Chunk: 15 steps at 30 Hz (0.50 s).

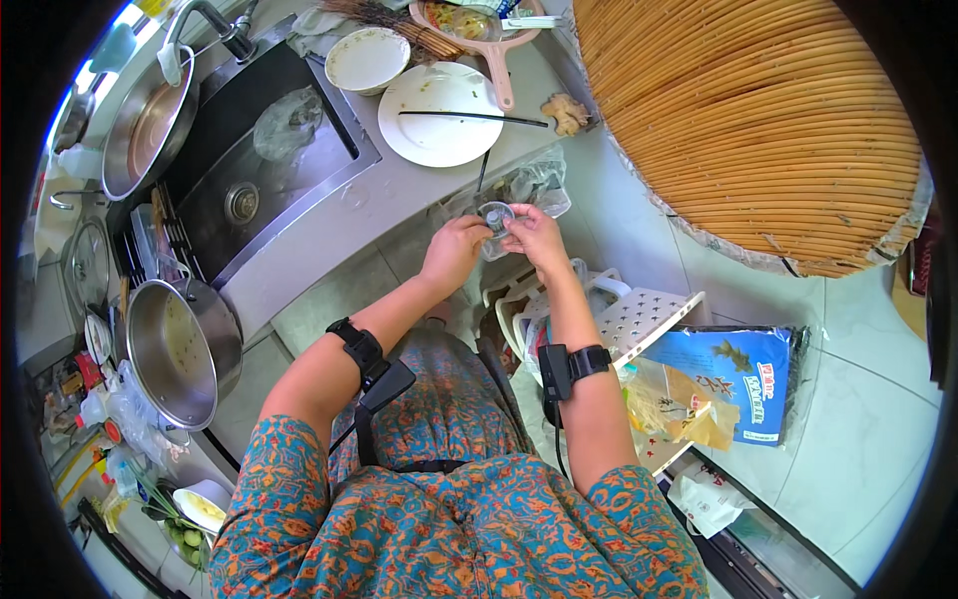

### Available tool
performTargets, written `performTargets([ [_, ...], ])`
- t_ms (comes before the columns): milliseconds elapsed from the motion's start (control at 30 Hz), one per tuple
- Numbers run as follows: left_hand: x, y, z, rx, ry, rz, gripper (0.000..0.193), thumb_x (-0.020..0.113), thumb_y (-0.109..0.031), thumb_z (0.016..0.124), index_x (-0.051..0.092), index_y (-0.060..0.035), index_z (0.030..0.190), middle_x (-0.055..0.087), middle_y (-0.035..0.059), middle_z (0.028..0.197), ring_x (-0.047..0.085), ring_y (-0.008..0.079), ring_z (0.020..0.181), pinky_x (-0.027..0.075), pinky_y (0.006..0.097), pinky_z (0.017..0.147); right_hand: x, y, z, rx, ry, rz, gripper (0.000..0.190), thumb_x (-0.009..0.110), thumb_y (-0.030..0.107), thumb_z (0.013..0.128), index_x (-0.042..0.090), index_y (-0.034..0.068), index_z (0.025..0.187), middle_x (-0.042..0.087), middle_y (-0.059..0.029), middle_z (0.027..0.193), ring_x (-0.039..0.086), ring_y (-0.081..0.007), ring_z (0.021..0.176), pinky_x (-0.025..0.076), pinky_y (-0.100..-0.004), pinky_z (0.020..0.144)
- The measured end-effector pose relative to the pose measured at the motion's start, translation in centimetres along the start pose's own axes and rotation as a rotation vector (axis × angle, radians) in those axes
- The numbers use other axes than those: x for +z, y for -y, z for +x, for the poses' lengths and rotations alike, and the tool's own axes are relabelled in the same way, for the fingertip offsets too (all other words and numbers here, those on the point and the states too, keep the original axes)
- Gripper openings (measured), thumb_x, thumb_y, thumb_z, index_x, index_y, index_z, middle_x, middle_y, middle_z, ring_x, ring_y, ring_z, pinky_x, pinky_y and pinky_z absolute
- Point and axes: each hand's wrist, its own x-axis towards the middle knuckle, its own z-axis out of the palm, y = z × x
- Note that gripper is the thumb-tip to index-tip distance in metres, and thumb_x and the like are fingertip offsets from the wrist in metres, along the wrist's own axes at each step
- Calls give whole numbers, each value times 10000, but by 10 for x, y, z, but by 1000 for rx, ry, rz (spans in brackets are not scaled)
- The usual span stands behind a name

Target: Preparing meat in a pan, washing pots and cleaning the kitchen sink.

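Observation:
Between the fingertips of both hands is a small, round, clear plastic cup or lid (495, 216), held just off the counter's front edge. My left hand (454, 249) pinches its left side, and my right hand (536, 238) grips its right side. Just beyond them, a clear plastic bag (545, 182) with scraps in it hangs at the counter edge. A white plate (440, 141) with food bits lies on the counter, a black chopstick (473, 116) across it. A second dark stick (483, 171) points down toward the hands. Whether the cup holds anything is unclear.
The steel sink (269, 180) holds a crumpled plastic bag (288, 123). A patterned bowl (367, 60), a pink pan (501, 71) and ginger root (566, 114) are on the counter. A steel pot (176, 352) stands left, a perforated white rack (647, 322) right, below a large round slatted mat (756, 135).

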Motion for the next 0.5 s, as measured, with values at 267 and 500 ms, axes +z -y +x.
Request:
performTargets([
  [267,-36,-10,-14,-250,-214,-110,215,578,-1,747,617,-53,951,611,111,935,607,255,776,484,329,699,14,8,-7,-111,-75,-29,270,567,49,836,536,37,1104,599,-33,777,541,-78,602,446,-200,531],
  [500,-92,-2,-49,-434,-277,-114,172,613,-65,765,625,-48,936,615,115,870,601,218,702,478,316,655,69,38,-26,-184,77,-78,292,570,19,824,535,35,1113,583,-32,747,522,-67,595,436,-195,530],
])
